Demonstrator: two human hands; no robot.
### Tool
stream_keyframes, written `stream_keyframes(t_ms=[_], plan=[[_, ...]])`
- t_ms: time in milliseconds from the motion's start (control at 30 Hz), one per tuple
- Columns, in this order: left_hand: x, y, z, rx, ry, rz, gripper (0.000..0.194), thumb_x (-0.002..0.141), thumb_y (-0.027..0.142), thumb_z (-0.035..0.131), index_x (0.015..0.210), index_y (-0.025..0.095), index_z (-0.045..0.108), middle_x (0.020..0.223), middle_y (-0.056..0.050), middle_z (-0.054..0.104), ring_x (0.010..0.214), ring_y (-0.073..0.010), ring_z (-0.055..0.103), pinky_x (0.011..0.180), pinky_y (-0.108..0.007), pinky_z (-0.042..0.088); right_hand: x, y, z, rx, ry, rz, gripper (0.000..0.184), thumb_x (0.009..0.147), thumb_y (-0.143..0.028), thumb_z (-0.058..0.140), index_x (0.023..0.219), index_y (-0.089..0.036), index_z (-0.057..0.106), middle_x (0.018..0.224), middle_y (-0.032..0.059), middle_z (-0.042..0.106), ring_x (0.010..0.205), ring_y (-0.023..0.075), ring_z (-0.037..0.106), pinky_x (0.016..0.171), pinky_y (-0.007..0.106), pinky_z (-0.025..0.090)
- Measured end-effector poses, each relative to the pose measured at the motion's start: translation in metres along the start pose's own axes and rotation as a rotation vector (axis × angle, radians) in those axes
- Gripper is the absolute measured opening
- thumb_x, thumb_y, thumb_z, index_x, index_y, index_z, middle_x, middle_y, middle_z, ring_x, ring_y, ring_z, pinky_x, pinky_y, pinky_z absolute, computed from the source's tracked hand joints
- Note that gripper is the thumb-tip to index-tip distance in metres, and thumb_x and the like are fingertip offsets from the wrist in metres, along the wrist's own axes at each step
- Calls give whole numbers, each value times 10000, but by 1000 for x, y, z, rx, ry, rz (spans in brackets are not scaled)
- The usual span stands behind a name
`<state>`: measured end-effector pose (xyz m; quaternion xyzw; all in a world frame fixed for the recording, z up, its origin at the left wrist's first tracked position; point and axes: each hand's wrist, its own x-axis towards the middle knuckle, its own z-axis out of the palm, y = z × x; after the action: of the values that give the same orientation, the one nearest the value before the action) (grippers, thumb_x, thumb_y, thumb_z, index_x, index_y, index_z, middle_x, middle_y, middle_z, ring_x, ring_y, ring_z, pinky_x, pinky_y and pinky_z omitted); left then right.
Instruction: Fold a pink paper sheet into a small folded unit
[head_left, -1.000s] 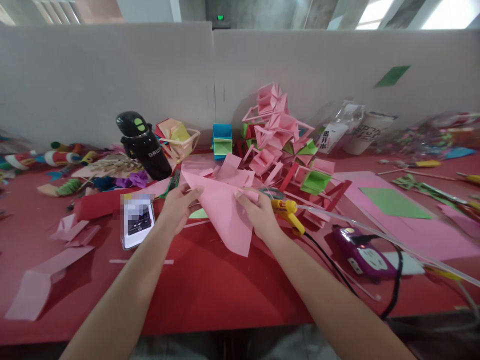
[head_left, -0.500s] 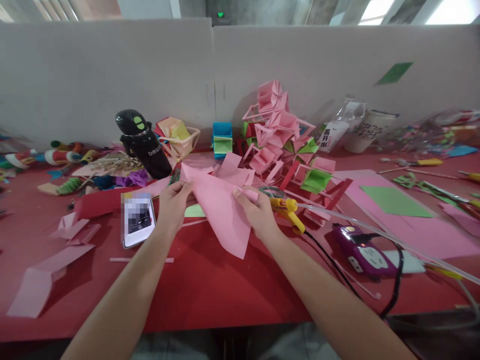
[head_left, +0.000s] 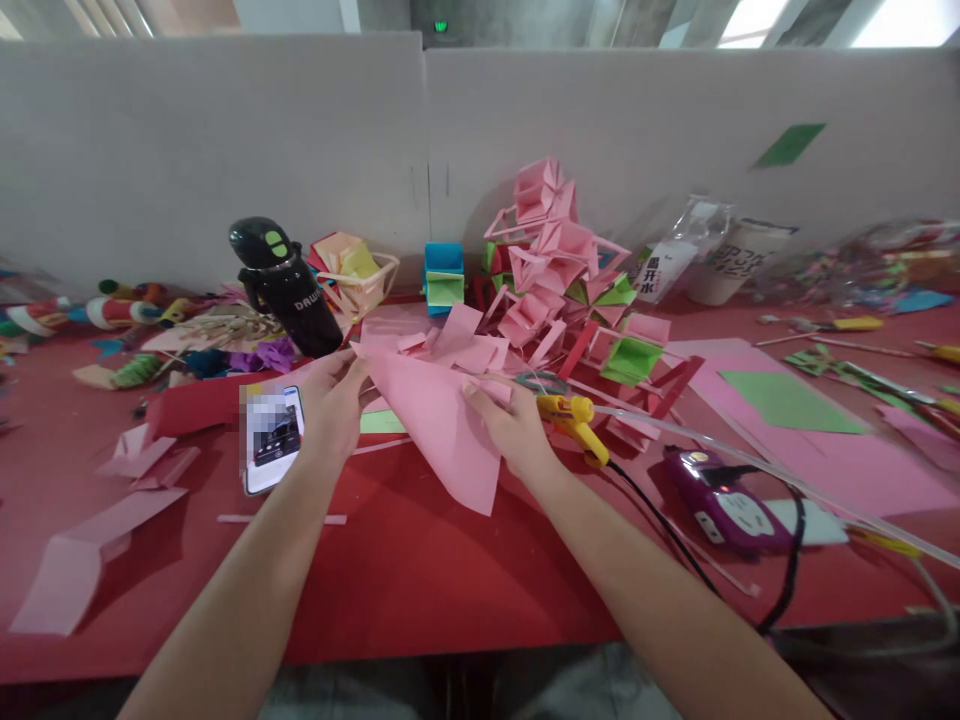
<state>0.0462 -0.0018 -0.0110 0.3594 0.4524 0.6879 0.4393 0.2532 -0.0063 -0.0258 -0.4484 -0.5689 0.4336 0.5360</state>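
A sheet of pink paper (head_left: pixel 442 420) is held up over the red table, its lower corner hanging toward me and its far edge rolled or curled. At its left corner, my left hand (head_left: pixel 334 405) pinches the tip between thumb and fingers. My right hand (head_left: pixel 514 420) grips the rolled edge on the right, thumb on top and fingers hidden beneath. Just right of that hand lies a yellow glue gun (head_left: pixel 574 425) with a clear glue stick (head_left: pixel 720 465) in it. Behind the sheet are loose pink paper pieces (head_left: pixel 457 340).
Folded pink paper models (head_left: pixel 547 260) are piled at the back. A black bottle (head_left: pixel 289 290) stands left of them, with a phone (head_left: pixel 274 440) in front. At right lie a purple power box (head_left: pixel 727 505) with a black cable, and green paper (head_left: pixel 791 402) on a pink sheet.
My left hand has slid left and slightly up to the paper's corner tip. My right hand keeps its hold, moving only slightly.
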Motion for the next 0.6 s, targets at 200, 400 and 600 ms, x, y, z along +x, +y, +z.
stream_keyframes(t_ms=[200, 400, 600], plan=[[3, -2, -4, 9, 60, 53, 282, 667, 355, 819, 732, 174, 614, 703, 22, 658, 669, -142, 670, 723, -308, 564, 1, 2, 1, -40, 3, -32, 271, 808, -454, 672, 819, -186, 704, 828, 47, 702, 830, 220, 611, 676, 304, 462], [-3, -3, 3, -11, -120, -123, 360, 719, 485, 793, 808, 158, 672, 827, -64, 738, 745, -192, 711, 707, -313, 574, 2, 2, -1, 8, 70, -18, 246, 818, -436, 673, 787, -192, 690, 797, 28, 686, 761, 192, 598, 660, 294, 453], [-10, -10, 11, 31, -108, -131, 333, 601, 347, 890, 768, 124, 706, 711, -27, 711, 664, -180, 692, 744, -358, 600, 2, 4, 1, 34, 158, -6, 228, 811, -419, 690, 815, -191, 691, 807, 26, 682, 761, 186, 595, 683, 303, 462]])
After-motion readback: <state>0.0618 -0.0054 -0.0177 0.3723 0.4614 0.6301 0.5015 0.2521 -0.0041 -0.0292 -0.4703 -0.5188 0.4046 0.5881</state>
